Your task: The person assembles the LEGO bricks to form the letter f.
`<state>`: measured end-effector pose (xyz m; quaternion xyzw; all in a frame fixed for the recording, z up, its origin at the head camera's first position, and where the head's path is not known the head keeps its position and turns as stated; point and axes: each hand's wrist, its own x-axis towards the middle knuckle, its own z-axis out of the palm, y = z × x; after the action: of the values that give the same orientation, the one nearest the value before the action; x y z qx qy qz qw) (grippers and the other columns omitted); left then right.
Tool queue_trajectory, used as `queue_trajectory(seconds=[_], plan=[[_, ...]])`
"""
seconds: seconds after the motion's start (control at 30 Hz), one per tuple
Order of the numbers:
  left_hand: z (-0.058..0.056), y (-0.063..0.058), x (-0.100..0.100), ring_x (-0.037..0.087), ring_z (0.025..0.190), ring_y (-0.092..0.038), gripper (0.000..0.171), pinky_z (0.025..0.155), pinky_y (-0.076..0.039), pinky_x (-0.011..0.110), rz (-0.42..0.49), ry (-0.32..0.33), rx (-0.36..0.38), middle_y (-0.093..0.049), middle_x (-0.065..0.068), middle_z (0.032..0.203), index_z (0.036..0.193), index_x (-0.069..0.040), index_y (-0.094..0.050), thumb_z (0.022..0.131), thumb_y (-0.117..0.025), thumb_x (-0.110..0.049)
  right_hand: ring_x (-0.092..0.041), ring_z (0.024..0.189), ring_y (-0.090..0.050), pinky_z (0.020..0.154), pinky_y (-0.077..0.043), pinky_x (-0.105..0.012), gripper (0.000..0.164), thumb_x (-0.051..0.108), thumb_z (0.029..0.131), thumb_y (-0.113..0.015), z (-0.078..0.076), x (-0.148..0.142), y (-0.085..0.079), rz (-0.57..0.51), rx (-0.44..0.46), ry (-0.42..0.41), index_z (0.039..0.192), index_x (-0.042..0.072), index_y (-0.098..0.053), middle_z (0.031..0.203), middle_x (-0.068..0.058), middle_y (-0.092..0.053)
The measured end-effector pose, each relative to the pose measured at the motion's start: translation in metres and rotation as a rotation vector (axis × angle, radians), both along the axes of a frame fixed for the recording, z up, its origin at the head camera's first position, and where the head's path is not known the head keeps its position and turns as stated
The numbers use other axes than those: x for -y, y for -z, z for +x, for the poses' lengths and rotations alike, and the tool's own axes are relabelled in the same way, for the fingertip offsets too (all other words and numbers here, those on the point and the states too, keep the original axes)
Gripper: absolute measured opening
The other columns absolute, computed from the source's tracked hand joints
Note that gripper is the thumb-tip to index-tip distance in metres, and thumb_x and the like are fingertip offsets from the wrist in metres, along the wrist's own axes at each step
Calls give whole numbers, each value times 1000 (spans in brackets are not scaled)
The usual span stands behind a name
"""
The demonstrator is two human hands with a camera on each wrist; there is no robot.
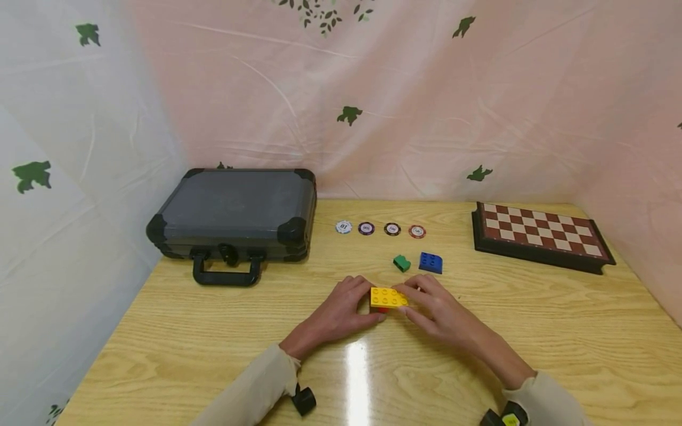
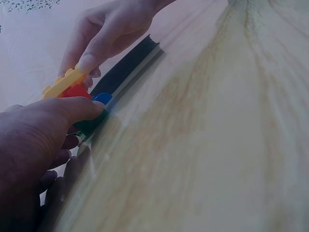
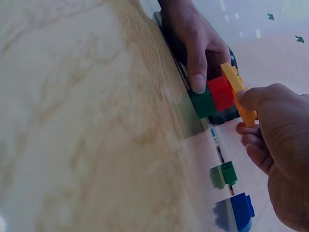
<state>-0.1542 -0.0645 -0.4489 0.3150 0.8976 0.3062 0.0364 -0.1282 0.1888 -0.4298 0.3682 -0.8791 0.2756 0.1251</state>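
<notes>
My left hand (image 1: 341, 310) grips a green toy brick (image 3: 203, 103) resting on the table, its thumb against the near side. On top of that sits a red brick (image 3: 221, 93), mostly hidden from above. A thin yellow studded brick (image 1: 386, 297) lies over the red one, looking slightly tilted in the right wrist view; whether it is fully pressed on, I cannot tell. My right hand (image 1: 439, 310) pinches the yellow brick's right end between thumb and fingers. Just beyond the hands lie a small green brick (image 1: 402, 263) and a blue brick (image 1: 431, 262).
A grey case (image 1: 240, 204) with a black handle stands at the back left. Several poker chips, among them a red-edged chip (image 1: 417, 231), form a row behind the loose bricks. A checkered board box (image 1: 540, 234) lies at the back right of the wooden table (image 1: 186, 355).
</notes>
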Motion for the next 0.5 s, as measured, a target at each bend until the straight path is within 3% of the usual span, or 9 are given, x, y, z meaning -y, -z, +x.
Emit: queue_trajectory(seconds=[0.5], plan=[[1,-1,0,18,109,-51,45,99,-43,38,-8,-4,2,-62,0,121,127,-11,-65,94,-77,-39,-17,106,-54,86,-53,-39,38,9,93,-76,-1,-1,-2,33,-15,-11,131,5,-70,116,-2,-61]])
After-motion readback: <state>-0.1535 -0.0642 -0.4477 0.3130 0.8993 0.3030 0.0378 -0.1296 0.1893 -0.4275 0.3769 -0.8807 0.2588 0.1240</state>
